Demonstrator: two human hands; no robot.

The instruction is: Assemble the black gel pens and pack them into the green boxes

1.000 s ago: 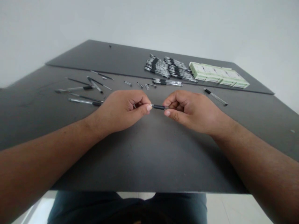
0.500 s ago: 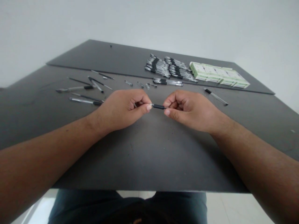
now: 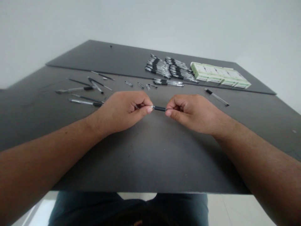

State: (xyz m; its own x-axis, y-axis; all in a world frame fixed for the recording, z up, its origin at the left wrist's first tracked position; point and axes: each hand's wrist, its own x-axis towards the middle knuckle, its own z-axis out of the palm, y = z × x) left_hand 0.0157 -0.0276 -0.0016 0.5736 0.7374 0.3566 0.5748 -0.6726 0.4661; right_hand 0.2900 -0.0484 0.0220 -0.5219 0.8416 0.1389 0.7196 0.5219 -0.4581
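Between my two hands a pen (image 3: pixel 159 108) lies level above the table, its black grip showing. My left hand (image 3: pixel 128 110) pinches the pen's clear barrel left of the grip, thumb against forefinger. At the other end, my right hand (image 3: pixel 190 111) is closed on the tip side, its fingertips just past the grip. Whatever part of the pen runs inside either hand is hidden. Left of my left hand lie a pen barrel with a black grip (image 3: pixel 85 102) and several thin refills (image 3: pixel 81 82).
Clear pen caps (image 3: pixel 140 85) lie beyond my hands. Behind them are a short row of pens (image 3: pixel 168 82) and a large pile of pens (image 3: pixel 158 66). Green-and-white boxes (image 3: pixel 219 74) stand at the back right. One pen (image 3: pixel 216 97) lies alone to the right.
My right hand has shifted very slightly at the pen's tip end. Both hands keep their pinch, and the pen stays in nearly the same place.
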